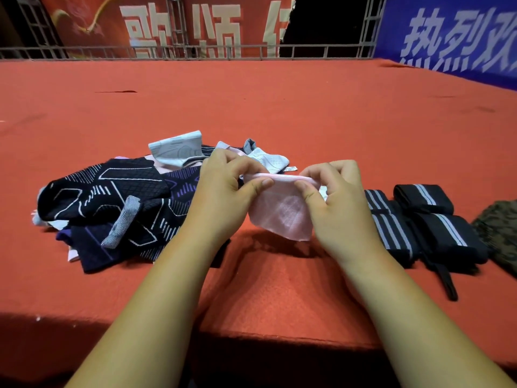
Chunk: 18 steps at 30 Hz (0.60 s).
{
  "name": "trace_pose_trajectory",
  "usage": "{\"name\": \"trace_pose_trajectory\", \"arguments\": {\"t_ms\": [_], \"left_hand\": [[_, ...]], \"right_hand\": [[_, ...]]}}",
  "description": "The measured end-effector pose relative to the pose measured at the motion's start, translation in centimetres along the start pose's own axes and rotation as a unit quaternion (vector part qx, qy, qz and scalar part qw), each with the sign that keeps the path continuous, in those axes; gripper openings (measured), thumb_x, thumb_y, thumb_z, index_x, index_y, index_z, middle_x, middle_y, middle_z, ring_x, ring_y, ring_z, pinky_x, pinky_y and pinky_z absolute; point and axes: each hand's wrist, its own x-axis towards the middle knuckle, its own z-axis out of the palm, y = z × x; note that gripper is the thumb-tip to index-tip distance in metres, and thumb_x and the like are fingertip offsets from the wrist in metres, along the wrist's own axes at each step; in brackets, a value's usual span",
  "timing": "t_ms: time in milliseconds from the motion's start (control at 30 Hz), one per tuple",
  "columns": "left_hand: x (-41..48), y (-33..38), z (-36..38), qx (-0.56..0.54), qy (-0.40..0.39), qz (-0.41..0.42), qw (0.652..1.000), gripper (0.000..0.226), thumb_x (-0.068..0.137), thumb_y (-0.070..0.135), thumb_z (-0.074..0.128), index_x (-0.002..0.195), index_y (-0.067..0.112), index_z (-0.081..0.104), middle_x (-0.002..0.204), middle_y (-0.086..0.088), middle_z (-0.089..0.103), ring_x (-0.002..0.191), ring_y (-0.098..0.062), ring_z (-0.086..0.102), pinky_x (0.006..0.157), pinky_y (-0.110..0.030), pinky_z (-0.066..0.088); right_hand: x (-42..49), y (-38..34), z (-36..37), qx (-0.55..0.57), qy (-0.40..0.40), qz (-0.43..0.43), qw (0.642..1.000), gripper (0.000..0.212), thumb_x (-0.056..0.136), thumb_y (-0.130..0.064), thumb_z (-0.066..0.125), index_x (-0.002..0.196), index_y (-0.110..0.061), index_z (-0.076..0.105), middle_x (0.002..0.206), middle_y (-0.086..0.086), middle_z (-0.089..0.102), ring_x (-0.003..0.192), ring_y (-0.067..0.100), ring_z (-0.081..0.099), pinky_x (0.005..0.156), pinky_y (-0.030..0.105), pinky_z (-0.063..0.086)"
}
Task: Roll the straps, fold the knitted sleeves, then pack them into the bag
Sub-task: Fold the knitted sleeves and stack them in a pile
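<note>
While L hand & R hand pinch pink sleeve, grips closed on it, rolled straps nearby

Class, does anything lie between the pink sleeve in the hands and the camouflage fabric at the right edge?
Yes: the rolled black straps lie on the red table between the pink sleeve and the camouflage fabric, probably the bag.

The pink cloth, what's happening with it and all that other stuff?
A person's left hand and right hand pinch the top edge of a pink knitted sleeve, holding it just above the red table. A pile of dark patterned sleeves lies on the left. Rolled black straps sit on the right.
</note>
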Motion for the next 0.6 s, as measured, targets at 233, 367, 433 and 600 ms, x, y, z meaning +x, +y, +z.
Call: {"name": "trace_pose_trajectory", "arguments": {"t_ms": [233,367,433,600], "left_hand": [[-0.5,0.7,0.3,-0.079,-0.041,-0.064,0.994,0.004,0.101,0.028,0.07,0.099,0.029,0.073,0.093,0.019,0.073,0.084,0.007,0.062,0.073,-0.013,0.044],[-0.3,1.0,1.4,-0.127,-0.02,-0.124,0.984,0.008,0.102,0.032,0.071,0.101,0.027,0.077,0.093,0.015,0.075,0.08,0.01,0.062,0.067,-0.008,0.042],[-0.1,1.0,1.8,-0.15,-0.013,-0.157,0.976,0.012,0.101,0.037,0.072,0.104,0.028,0.078,0.096,0.011,0.077,0.083,0.005,0.064,0.071,-0.013,0.045],[0.1,0.7,1.9,-0.195,-0.017,-0.26,0.946,0.037,0.1,0.046,0.07,0.099,0.01,0.08,0.088,0.002,0.077,0.077,-0.014,0.065,0.072,-0.031,0.047]], "right_hand": [[-0.1,-0.1,0.0,0.084,-0.041,0.065,0.993,0.004,0.109,-0.033,0.058,0.108,-0.033,0.062,0.097,-0.022,0.068,0.087,0.0,0.062,0.081,0.031,0.05],[0.1,-0.1,0.2,0.111,-0.011,0.138,0.984,0.009,0.106,-0.04,0.06,0.113,-0.035,0.062,0.104,-0.019,0.072,0.097,0.002,0.067,0.093,0.038,0.055],[0.2,-0.1,0.2,0.152,-0.029,0.218,0.964,0.024,0.101,-0.051,0.067,0.117,-0.033,0.064,0.106,-0.014,0.075,0.097,0.005,0.073,0.094,0.039,0.058],[-0.4,0.1,0.4,0.284,-0.131,0.298,0.902,0.036,0.096,-0.035,0.081,0.127,-0.024,0.066,0.108,0.007,0.081,0.085,0.025,0.079,0.068,0.046,0.063]]}}
